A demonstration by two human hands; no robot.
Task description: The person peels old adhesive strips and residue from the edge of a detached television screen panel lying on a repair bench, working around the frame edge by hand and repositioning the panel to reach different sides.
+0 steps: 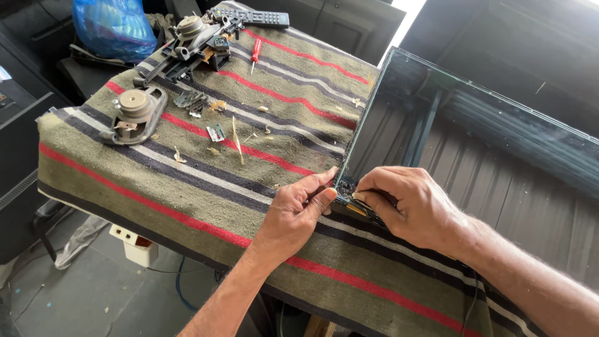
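Dark glossy screen panel flat on striped blanket

The corner of the glass panel is covered by the right hand, and its far end is cut off by the edge. What is pinched by the left hand cannot be made out. The blue bag is cut off at the top.

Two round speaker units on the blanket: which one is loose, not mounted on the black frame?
The nearer speaker, lying alone by the blanket's left edge. The far speaker sits on the black frame.
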